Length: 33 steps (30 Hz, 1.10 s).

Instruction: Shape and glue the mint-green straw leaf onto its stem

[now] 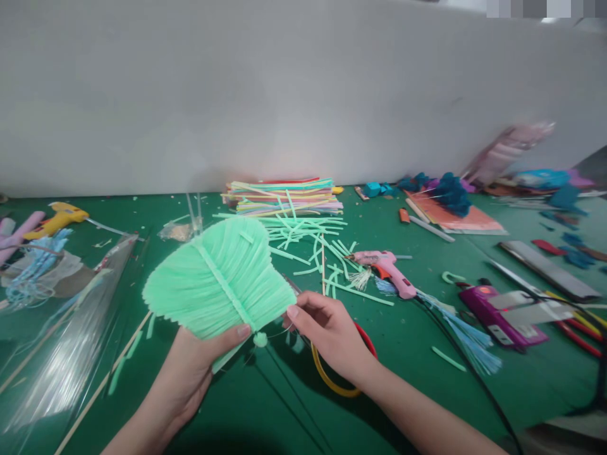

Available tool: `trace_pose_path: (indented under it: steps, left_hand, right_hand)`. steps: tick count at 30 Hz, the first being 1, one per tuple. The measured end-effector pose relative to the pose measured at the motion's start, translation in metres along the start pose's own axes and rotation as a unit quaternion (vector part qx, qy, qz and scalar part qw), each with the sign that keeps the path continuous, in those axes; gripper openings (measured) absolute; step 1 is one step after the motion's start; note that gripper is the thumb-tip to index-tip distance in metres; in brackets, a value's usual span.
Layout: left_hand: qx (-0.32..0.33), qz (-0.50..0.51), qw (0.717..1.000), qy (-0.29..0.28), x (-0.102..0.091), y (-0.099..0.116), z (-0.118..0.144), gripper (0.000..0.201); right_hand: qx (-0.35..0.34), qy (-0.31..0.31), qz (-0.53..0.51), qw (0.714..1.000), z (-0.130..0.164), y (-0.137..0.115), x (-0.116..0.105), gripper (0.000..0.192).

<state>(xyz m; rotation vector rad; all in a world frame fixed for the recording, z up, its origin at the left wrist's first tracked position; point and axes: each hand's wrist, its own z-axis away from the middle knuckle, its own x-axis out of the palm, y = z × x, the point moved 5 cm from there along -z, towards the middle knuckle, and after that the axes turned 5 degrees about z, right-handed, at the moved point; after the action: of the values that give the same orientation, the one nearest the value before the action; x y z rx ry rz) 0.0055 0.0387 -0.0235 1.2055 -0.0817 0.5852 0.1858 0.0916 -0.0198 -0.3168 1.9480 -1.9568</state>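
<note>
My left hand [199, 357] grips a mint-green, leaf-shaped fan [222, 278] by its lower edge, with the thumb pressed on the front. The fan is made of fuzzy pipe cleaners laid side by side, and a raised rib runs down its middle to a small green tuft [260, 340]. At the fan's right corner, my right hand [332, 335] has thumb and index finger pinched together on the edge. A thin thread or wire loops near these fingers. Behind my right hand show the yellow and red handles of scissors [332, 382]; whether the hand touches them is hidden.
Loose green pipe cleaners [294, 230] lie before a multicoloured bundle [284, 197]. A pink glue gun [386, 268] trails its black cord at right, near a purple device [502, 316]. A yellow glue gun [61, 218] and clear plastic film [71, 354] are at left.
</note>
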Motion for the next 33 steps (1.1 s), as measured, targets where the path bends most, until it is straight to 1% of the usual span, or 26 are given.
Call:
trace_pose_path:
  steps: [3, 11, 17, 19, 25, 28, 33]
  left_hand:
    - [-0.001, -0.002, 1.000, 0.001, 0.0003, 0.0001, 0.0003, 0.071]
    - [0.003, 0.000, 1.000, -0.003, -0.0001, -0.0004, -0.0012, 0.079]
    - [-0.002, 0.014, 1.000, 0.000, -0.0013, -0.0009, -0.0015, 0.097]
    - [-0.004, 0.016, 1.000, -0.001, -0.0025, -0.0018, -0.0015, 0.100]
    - [0.003, 0.003, 0.999, -0.037, -0.0055, -0.0044, -0.0041, 0.092]
    - [0.003, -0.004, 0.999, -0.035, -0.0068, -0.0053, -0.0063, 0.091]
    - [0.016, 0.003, 0.999, -0.030, -0.0091, -0.0066, -0.0073, 0.097]
  right_hand:
    - [0.001, 0.001, 0.002, 1.000, -0.0001, 0.0000, 0.0002, 0.030]
    - [-0.013, 0.008, 0.008, 1.000, 0.0000, 0.0007, -0.0007, 0.030]
    - [-0.022, 0.015, 0.027, 0.999, -0.0001, -0.0004, -0.0025, 0.030]
    - [-0.016, 0.017, 0.031, 0.999, -0.0001, 0.0002, -0.0024, 0.031]
    - [-0.007, 0.019, 0.012, 1.000, -0.0002, -0.0017, -0.0021, 0.031]
    - [0.000, 0.017, 0.003, 1.000, -0.0012, -0.0022, -0.0023, 0.031]
    - [0.003, 0.018, 0.009, 1.000, -0.0025, -0.0012, -0.0023, 0.033]
